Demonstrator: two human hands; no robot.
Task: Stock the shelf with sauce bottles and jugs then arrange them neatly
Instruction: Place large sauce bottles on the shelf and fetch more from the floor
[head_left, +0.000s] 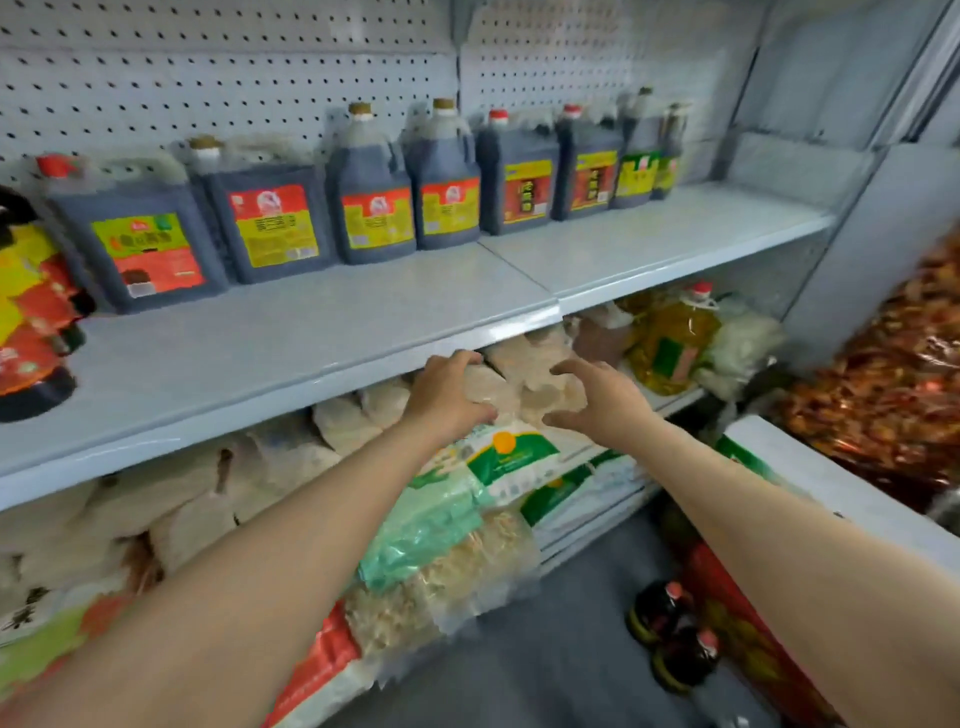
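Several dark sauce jugs (270, 218) stand in a row along the back of the white shelf (363, 322), with red or brown caps and yellow-red labels. Slim bottles (636, 156) end the row on the right. Dark bottles with red-yellow labels (31, 306) crowd the far left edge. Two dark sauce bottles (675, 634) stand on the floor at the lower right. My left hand (449, 397) and right hand (592, 400) reach out side by side just below the shelf's front edge, fingers spread and loosely curved, holding nothing.
Under the shelf lie pale bagged goods (353, 421), green-and-white packets (514, 457) and a yellow oil jug (670, 343). A bin of red packaged food (893, 384) with a white rim sits at the right. The shelf's front half is bare. Grey floor lies below.
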